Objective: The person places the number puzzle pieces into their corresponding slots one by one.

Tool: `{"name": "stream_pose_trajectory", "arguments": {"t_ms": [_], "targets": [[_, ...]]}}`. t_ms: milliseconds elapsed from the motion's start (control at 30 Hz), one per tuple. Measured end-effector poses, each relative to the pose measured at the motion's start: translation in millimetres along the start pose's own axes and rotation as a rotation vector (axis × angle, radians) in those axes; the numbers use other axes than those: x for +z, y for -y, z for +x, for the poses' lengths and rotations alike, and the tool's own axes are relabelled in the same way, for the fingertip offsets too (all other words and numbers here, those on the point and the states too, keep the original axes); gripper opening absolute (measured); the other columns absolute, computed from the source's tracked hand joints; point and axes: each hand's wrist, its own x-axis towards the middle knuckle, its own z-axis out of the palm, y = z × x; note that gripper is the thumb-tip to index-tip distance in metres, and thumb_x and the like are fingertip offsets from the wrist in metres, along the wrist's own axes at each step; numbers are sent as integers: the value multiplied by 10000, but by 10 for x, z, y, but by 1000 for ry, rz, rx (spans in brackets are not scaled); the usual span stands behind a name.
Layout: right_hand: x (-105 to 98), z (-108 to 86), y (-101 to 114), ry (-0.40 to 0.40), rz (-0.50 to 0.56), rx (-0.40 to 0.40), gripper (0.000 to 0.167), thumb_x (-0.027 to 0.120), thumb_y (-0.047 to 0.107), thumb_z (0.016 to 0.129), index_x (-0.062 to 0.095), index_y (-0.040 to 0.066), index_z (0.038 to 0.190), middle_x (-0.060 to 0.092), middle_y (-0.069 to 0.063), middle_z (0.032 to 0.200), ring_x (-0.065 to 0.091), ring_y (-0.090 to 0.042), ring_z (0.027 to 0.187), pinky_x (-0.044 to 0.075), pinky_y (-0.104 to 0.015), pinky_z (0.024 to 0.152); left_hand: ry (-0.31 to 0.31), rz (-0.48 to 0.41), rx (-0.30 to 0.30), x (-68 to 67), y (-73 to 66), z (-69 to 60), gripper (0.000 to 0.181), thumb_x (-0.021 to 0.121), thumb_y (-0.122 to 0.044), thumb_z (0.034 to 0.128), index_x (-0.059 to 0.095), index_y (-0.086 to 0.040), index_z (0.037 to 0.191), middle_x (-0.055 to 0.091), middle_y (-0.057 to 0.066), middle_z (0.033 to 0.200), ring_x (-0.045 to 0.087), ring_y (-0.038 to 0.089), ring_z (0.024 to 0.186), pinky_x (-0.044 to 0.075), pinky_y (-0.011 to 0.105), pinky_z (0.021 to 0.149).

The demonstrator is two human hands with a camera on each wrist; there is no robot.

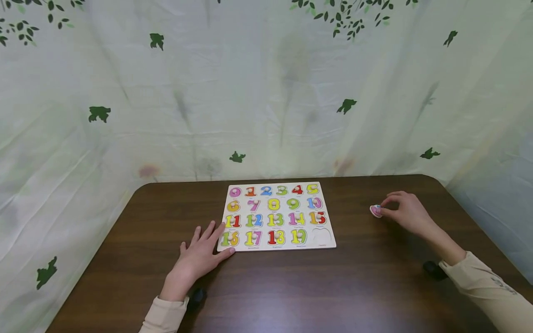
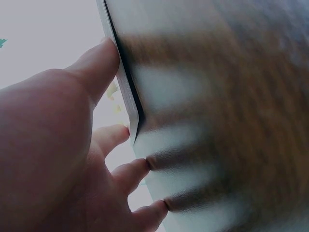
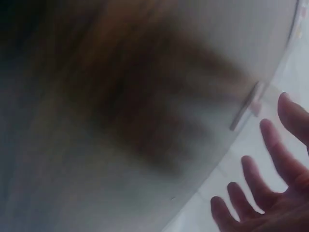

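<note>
A white number puzzle board point(image 1: 245, 247) lies on the table, with colourful knobbed number pieces in its slots. At its lower right corner is a bare outlined recess point(image 1: 321, 237). My left hand point(image 1: 197, 259) rests at the board's lower left corner, fingers spread and thumb along the near edge; the left wrist view shows the thumb point(image 2: 104, 63) touching that edge. Over on the right, a small pink puzzle piece point(image 1: 374, 211) lies on the table. My right hand point(image 1: 408, 213) reaches to it with thumb and forefinger apart; in the right wrist view, fingertips show clear of the piece point(image 3: 245, 108).
The dark brown wooden table point(image 1: 283, 286) has rounded far corners. Behind it hangs a pale curtain point(image 1: 266, 92) printed with leaves. Black wrist straps point(image 1: 434, 270) show below both sleeves.
</note>
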Motion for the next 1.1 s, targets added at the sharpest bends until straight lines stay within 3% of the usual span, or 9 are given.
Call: {"name": "stream_pose_trajectory", "arguments": {"t_ms": [200, 300, 367, 500, 633, 800, 1100], "targets": [[17, 23, -22, -3, -74, 31, 241, 757, 304, 876, 731, 85, 778, 677, -183, 956, 564, -390, 952, 463, -500, 756, -3, 1, 3, 3, 0, 3, 836, 605, -574, 911, 290, -162, 1567, 190, 189, 1607, 68, 499, 1444, 86, 797, 995], [14, 60, -14, 8, -100, 28, 271, 750, 329, 882, 714, 110, 727, 674, -85, 845, 549, -281, 786, 428, -389, 627, -3, -1, 5, -1, -7, 10, 837, 602, -579, 911, 287, -167, 1568, 185, 185, 1610, 63, 497, 1445, 81, 797, 996], [9, 87, -8, 14, -108, 21, 271, 754, 325, 880, 711, 105, 728, 670, -69, 823, 526, -254, 733, 403, -376, 600, -3, -1, 5, -4, -12, 15, 836, 602, -577, 912, 285, -168, 1569, 183, 183, 1611, 59, 495, 1447, 78, 795, 998], [12, 116, 10, 31, -103, 6, 177, 759, 214, 874, 736, 43, 832, 667, -209, 983, 545, -403, 932, 429, -541, 785, -3, 1, 2, -3, -16, 22, 838, 605, -575, 910, 284, -169, 1569, 185, 182, 1611, 59, 494, 1447, 79, 794, 999], [42, 115, 27, 46, -81, -4, 124, 728, 109, 886, 736, 6, 954, 591, -306, 1170, 434, -499, 1139, 302, -644, 956, -2, -1, 2, -1, -12, 20, 836, 610, -570, 909, 289, -167, 1567, 186, 186, 1609, 62, 496, 1446, 78, 796, 997], [111, 88, 129, 62, -21, -48, 102, 708, 41, 892, 729, 26, 990, 519, -307, 1270, 367, -523, 1207, 249, -677, 998, 2, 1, -1, 3, 3, 8, 839, 609, -576, 906, 295, -162, 1565, 189, 191, 1607, 66, 500, 1444, 79, 798, 995], [257, 86, 521, 95, 86, -115, 95, 738, 88, 886, 742, 115, 977, 513, -224, 1320, 410, -453, 1232, 323, -637, 989, 5, 3, -2, -5, 0, 4, 839, 610, -572, 908, 291, -161, 1566, 190, 191, 1607, 69, 501, 1443, 85, 798, 994]]}}
